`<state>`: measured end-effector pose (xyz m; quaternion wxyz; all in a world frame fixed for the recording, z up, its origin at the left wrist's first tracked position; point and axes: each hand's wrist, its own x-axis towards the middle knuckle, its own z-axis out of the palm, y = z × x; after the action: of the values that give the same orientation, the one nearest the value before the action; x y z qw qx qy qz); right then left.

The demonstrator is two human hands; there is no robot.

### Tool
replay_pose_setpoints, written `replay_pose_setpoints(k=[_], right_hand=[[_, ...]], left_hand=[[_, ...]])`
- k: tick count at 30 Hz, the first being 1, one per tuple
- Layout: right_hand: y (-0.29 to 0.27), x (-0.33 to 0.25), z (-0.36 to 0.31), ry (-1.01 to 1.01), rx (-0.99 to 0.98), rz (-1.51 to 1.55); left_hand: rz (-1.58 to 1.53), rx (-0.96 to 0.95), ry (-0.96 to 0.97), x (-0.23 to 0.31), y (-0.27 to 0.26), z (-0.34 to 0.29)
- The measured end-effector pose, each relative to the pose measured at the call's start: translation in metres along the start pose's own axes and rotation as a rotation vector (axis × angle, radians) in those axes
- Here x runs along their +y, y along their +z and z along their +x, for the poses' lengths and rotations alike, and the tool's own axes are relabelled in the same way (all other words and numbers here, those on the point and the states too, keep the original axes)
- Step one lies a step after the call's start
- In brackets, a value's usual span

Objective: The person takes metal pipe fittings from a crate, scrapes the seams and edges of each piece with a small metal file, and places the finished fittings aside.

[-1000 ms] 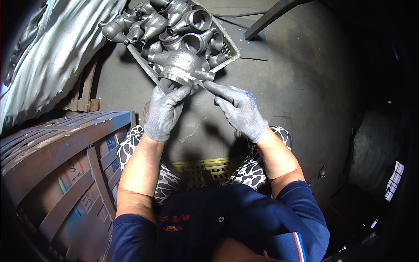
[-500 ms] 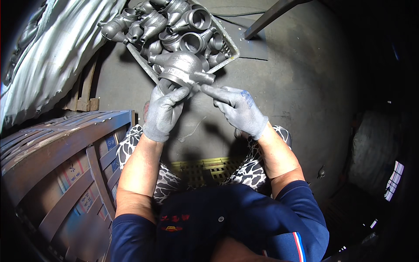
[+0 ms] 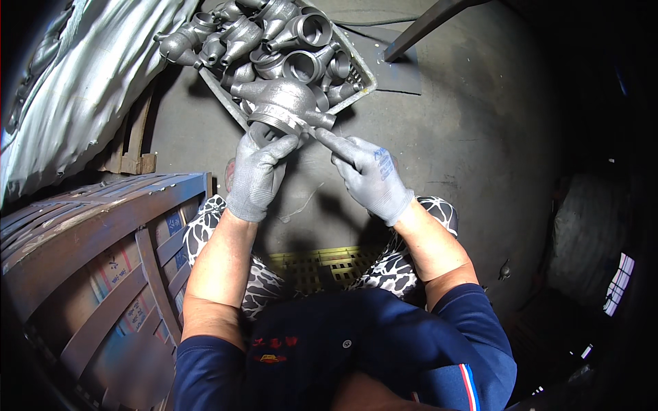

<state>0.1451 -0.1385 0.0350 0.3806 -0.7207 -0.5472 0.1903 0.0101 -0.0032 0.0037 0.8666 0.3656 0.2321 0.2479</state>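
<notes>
My left hand [image 3: 255,171], in a grey coated glove, grips a silver-grey cast water meter body [image 3: 284,97] at its round threaded rim, thumb on the near side and fingers in the opening. The casting is tilted, its ring toward me and its pipe stubs pointing left and right. My right hand [image 3: 370,171], gloved alike, is closed with the index finger pointed at the rim beside the right stub. Whatever it pinches is too small or hidden to name. Just beyond, a pale plastic crate [image 3: 356,99] is heaped with similar metal castings [image 3: 301,66].
A slatted rusty metal frame [image 3: 103,233] holding printed boxes stands close on my left. Behind it are a big white woven sack [image 3: 89,89] and a wooden pallet [image 3: 133,147]. A yellow-green plastic crate [image 3: 322,264] lies beneath me. A metal leg [image 3: 425,31] slants down at the far right.
My right hand has turned slightly and shifted a little, with its fingertip still at the casting's rim. The left hand and the casting have barely moved.
</notes>
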Motion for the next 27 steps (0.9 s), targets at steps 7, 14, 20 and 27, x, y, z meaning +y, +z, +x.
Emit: replay_pose_setpoints(k=[7, 14, 20, 27], right_hand=[[-0.009, 0.009, 0.002, 0.024, -0.057, 0.118], [-0.014, 0.004, 0.0, 0.17, -0.142, 0.162], [-0.012, 0.008, -0.003, 0.131, -0.137, 0.205], [-0.03, 0.007, 0.007, 0.592, -0.038, 0.731]], left_hand=[[-0.012, -0.069, -0.03, 0.005, 0.0, 0.0], [-0.115, -0.056, -0.07, 0.009, 0.007, -0.001], [-0.105, -0.049, -0.066, 0.004, 0.002, 0.001], [-0.093, 0.093, -0.07, -0.001, -0.003, 0.004]])
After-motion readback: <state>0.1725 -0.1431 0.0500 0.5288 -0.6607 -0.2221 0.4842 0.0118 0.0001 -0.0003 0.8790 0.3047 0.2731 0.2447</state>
